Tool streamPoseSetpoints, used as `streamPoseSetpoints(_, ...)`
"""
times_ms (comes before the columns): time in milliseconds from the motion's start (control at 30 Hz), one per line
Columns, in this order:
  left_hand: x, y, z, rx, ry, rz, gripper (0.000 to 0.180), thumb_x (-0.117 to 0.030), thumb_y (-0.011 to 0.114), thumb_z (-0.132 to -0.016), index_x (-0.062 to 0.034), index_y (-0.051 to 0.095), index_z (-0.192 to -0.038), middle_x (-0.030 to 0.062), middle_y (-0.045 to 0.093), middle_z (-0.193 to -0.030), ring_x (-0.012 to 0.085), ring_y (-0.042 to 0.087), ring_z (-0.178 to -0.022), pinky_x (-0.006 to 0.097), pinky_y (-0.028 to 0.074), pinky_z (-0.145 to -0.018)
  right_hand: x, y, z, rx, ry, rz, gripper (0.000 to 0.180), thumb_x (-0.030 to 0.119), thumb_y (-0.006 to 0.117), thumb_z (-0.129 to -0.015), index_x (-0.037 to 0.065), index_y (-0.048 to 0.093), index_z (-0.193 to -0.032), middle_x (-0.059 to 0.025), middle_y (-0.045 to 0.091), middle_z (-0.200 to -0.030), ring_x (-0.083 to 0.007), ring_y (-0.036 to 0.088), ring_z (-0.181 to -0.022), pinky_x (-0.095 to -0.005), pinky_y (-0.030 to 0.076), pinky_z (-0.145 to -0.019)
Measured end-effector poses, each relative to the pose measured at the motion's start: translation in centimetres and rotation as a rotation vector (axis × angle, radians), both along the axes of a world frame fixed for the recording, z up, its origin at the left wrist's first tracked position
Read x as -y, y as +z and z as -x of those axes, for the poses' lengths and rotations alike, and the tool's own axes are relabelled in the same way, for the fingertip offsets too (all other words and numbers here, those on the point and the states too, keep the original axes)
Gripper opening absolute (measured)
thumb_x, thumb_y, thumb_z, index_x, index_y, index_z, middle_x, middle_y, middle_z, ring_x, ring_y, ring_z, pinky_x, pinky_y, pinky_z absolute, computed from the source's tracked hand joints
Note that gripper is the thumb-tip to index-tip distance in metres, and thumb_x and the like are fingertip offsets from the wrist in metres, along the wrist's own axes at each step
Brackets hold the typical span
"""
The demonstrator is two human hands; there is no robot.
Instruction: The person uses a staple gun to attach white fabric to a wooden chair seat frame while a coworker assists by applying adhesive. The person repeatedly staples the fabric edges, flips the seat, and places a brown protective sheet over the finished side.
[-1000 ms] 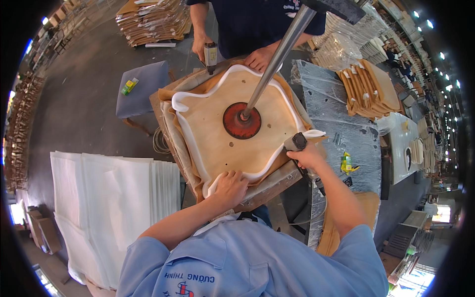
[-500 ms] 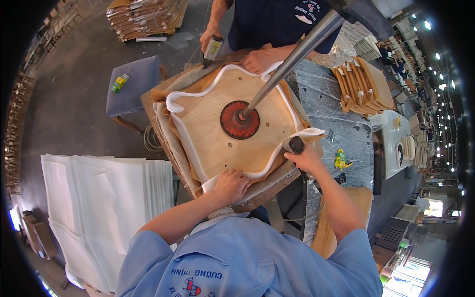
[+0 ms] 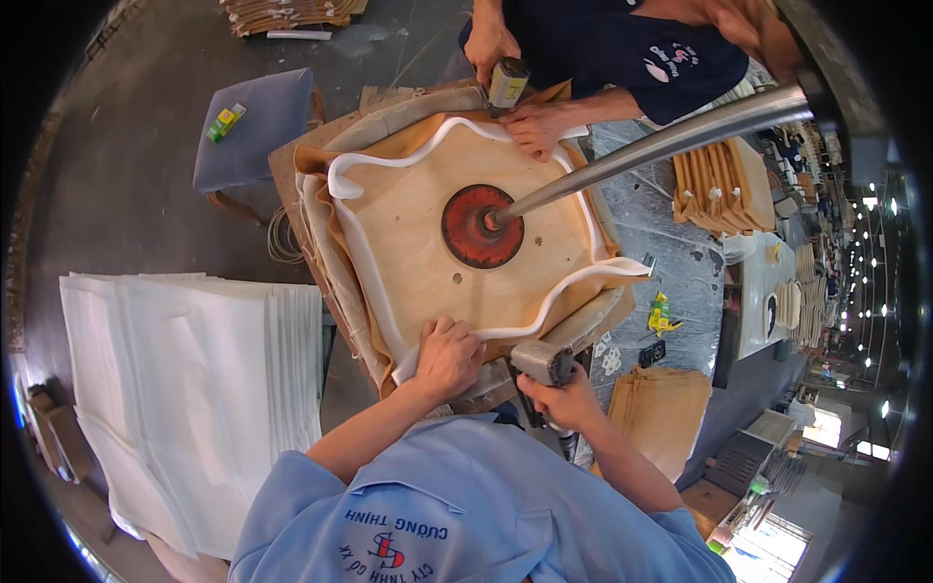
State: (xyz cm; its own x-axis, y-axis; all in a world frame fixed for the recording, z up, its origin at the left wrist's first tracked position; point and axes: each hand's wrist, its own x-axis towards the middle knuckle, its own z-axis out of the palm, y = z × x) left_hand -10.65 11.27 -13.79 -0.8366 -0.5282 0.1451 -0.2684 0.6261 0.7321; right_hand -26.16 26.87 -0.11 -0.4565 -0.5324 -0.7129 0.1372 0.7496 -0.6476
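A squarish wooden seat panel (image 3: 418,262) lies on a padded stand, with tan covering and a wavy white strip (image 3: 362,262) folded in around its edges. A red round disc (image 3: 483,225) on a metal rod (image 3: 671,146) bears on its middle. At the near-left edge my left hand (image 3: 450,360) has its fingers curled over the white-edged covering. My right hand (image 3: 564,396) is wrapped round the grip of a grey staple gun (image 3: 544,362), whose head is beside the panel's near edge. Across the panel, a co-worker's hand (image 3: 491,44) grips another staple gun (image 3: 508,83); their other hand (image 3: 536,129) presses the edge.
White foam sheets (image 3: 185,389) are stacked at the left, near a blue-grey stool (image 3: 255,126) with a small box on it. To the right, a plastic-covered table (image 3: 680,262) holds a yellow-green packet (image 3: 661,316), tan stacked pieces (image 3: 724,185) and a tan sheet pile (image 3: 661,403).
My right hand has drawn the staple gun left and nearer to me, from the right corner to the near edge. My left hand stays at its edge. The co-worker's staple gun has moved right.
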Motion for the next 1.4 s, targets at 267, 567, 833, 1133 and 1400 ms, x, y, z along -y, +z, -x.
streamPoseSetpoints(267, -0.3, -0.6, 0.5, 0.024, 0.096, 0.06, 0.012, -0.022, 0.079, -0.085, -0.011, 0.077, -0.08, 0.0058, 0.067, -0.096, 0.0319, 0.06, -0.105, 0.049, 0.044, -0.097, 2.0, -2.0, -1.2, -0.016, 0.012, -0.038, 0.027, 0.023, 0.087, -0.098, 0.0, 0.073, -0.102, -0.0002, 0.069, -0.076, -0.008, 0.06, -0.057, -0.0296, 0.049, -0.053)
streamPoseSetpoints(567, -0.6, -0.6, 1.0, 0.08, 0.118, 0.017, 0.01, -0.024, 0.079, -0.081, -0.0136, 0.078, -0.08, 0.0043, 0.065, -0.1, 0.0296, 0.059, -0.109, 0.049, 0.044, -0.098, 3.9, -2.1, -1.4, -0.079, -0.001, -0.137, 0.033, 0.026, 0.088, -0.097, 0.0, 0.076, -0.113, -0.0019, 0.071, -0.077, -0.0095, 0.062, -0.059, -0.0302, 0.051, -0.055)
streamPoseSetpoints(833, -0.7, -0.4, 0.8, 0.09, 0.089, -0.025, 0.011, -0.024, 0.08, -0.08, -0.0136, 0.079, -0.081, 0.0043, 0.065, -0.102, 0.03, 0.058, -0.111, 0.048, 0.043, -0.1, 3.5, -3.0, -1.5, -0.13, 0.03, -0.201, 0.043, 0.024, 0.09, -0.093, -0.003, 0.075, -0.123, -0.0097, 0.079, -0.099, -0.0174, 0.074, -0.08, -0.0356, 0.06, -0.073)
streamPoseSetpoints(1133, -1.3, 0.2, 1.4, 0.104, 0.111, 0.01, 0.016, -0.026, 0.08, -0.085, -0.0109, 0.08, -0.079, 0.0094, 0.067, -0.098, 0.035, 0.059, -0.111, 0.053, 0.045, -0.098, 2.6, -1.7, -0.1, -0.047, -0.017, -0.085, 0.036, 0.024, 0.088, -0.094, -0.001, 0.076, -0.117, -0.0073, 0.076, -0.087, -0.0142, 0.071, -0.068, -0.0332, 0.056, -0.062)
streamPoseSetpoints(1400, -2.0, 5.8, 7.3, 0.1, -0.023, -0.127, 0.031, -0.026, 0.083, -0.091, -0.0086, 0.078, -0.116, 0.014, 0.071, -0.111, 0.0379, 0.06, -0.122, 0.052, 0.048, -0.105, -7.2, -3.6, 8.6, -0.108, -0.274, 0.296, 0.018, 0.015, 0.085, -0.097, 0.002, 0.076, -0.106, -0.0026, 0.07, -0.076, -0.0117, 0.063, -0.057, -0.0306, 0.048, -0.051)
